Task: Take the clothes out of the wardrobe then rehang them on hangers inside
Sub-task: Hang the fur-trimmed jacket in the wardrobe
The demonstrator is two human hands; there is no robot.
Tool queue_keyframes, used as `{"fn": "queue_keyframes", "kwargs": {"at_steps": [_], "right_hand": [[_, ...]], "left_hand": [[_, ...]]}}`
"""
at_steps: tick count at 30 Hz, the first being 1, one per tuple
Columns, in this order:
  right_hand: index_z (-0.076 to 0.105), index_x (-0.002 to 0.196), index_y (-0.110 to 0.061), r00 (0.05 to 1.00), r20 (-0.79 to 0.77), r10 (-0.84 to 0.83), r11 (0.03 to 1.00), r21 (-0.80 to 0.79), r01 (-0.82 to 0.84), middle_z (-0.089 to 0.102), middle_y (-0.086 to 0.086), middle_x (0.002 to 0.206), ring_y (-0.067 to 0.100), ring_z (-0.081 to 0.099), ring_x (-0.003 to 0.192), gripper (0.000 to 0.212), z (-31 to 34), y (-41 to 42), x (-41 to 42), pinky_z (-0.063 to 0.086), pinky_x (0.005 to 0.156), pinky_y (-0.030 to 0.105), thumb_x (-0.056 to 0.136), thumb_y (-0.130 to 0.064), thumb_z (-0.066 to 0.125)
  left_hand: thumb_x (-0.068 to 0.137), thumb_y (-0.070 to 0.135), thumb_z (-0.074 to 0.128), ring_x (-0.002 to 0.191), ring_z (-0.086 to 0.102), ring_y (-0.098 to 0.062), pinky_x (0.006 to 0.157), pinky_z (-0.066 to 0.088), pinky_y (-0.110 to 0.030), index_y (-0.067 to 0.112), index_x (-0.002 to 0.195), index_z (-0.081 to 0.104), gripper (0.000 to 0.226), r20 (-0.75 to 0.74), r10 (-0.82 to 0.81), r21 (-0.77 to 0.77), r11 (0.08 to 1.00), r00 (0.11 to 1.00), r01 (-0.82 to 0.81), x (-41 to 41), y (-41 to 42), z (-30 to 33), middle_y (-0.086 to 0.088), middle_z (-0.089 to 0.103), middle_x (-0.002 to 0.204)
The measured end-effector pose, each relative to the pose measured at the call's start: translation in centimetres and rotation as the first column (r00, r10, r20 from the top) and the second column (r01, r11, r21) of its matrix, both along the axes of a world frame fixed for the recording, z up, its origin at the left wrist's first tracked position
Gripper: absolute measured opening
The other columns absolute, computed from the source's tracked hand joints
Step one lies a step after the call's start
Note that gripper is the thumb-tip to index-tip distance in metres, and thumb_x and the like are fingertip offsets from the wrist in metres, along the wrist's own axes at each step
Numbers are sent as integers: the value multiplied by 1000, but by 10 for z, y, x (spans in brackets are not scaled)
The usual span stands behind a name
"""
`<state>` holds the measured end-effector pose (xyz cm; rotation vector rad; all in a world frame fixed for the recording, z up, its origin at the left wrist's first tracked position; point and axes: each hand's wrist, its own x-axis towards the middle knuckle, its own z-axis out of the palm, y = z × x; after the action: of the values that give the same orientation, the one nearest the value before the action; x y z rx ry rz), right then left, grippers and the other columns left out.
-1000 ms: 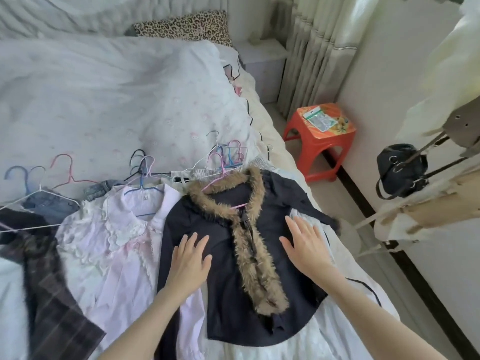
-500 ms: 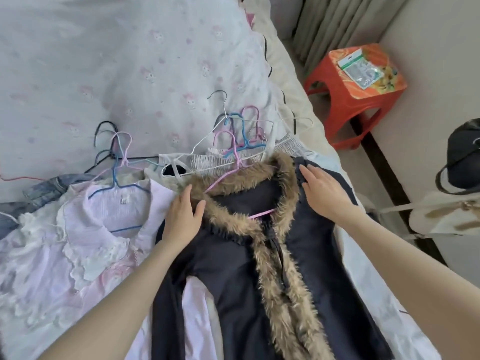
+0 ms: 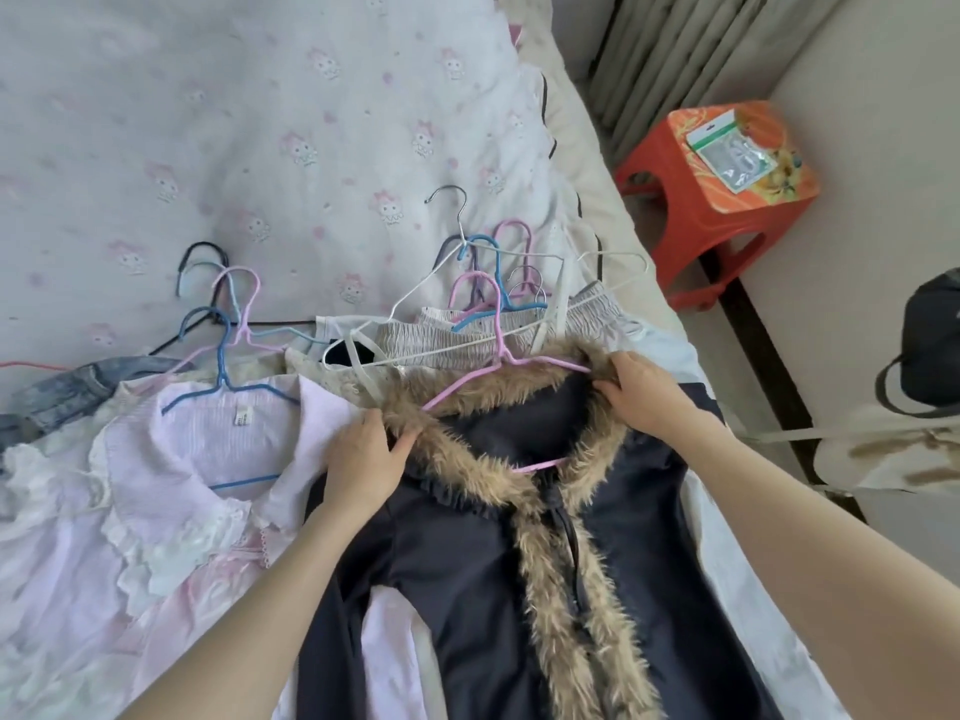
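A dark navy jacket [image 3: 467, 574] with a brown fur collar lies flat on the bed, with a pink wire hanger [image 3: 493, 350] threaded through its neck. My left hand [image 3: 363, 459] pinches the fur collar at its left side. At the collar's right shoulder, my right hand [image 3: 644, 392] grips the fur. To the left lies a pale pink blouse [image 3: 176, 491] on a blue hanger [image 3: 223, 376]. More garments on hangers lie behind the jacket.
A pile of white, blue and pink hangers [image 3: 493, 283] sits on grey-white clothing behind the collar. The bed quilt [image 3: 218, 122] fills the upper left. A red stool [image 3: 727, 179] stands on the floor at right, a black bag [image 3: 930, 350] further right.
Both hands slid up from the jacket's front to its collar and now hold the fur at either side. The camera view tilted down and closer.
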<state>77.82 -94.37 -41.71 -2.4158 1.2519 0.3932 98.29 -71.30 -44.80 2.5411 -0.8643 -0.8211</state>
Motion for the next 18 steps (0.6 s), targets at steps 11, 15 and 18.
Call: {"fn": "queue_keyframes", "kwargs": {"at_steps": [11,15,18], "right_hand": [[57,89,-6,939,310,-148,983,-55,173,56,5,83,25,52,78,19,104,56,-102,39,67,35,89,-25,60],[49,86,-12,885,392,-251,943,-106,315,56,2,80,23,53,77,14,148,89,-164,44,68,38,89,-22,58],[54,92,-9,806,481,-346,898,-80,433,61,3,83,22,58,80,11,182,123,-220,49,72,39,91,-20,57]], "left_hand": [[90,35,55,109,54,-34,80,41,-37,7,128,48,47,-60,-99,-273,959,993,79,-50,7,104,-13,63,113],[89,30,58,101,57,-35,72,39,-34,5,123,51,43,-48,-198,-367,915,979,167,-90,-1,152,-14,63,106],[87,31,60,96,58,-30,73,38,-29,4,127,50,49,-27,-282,-443,863,959,242,-130,1,183,-14,63,110]]}}
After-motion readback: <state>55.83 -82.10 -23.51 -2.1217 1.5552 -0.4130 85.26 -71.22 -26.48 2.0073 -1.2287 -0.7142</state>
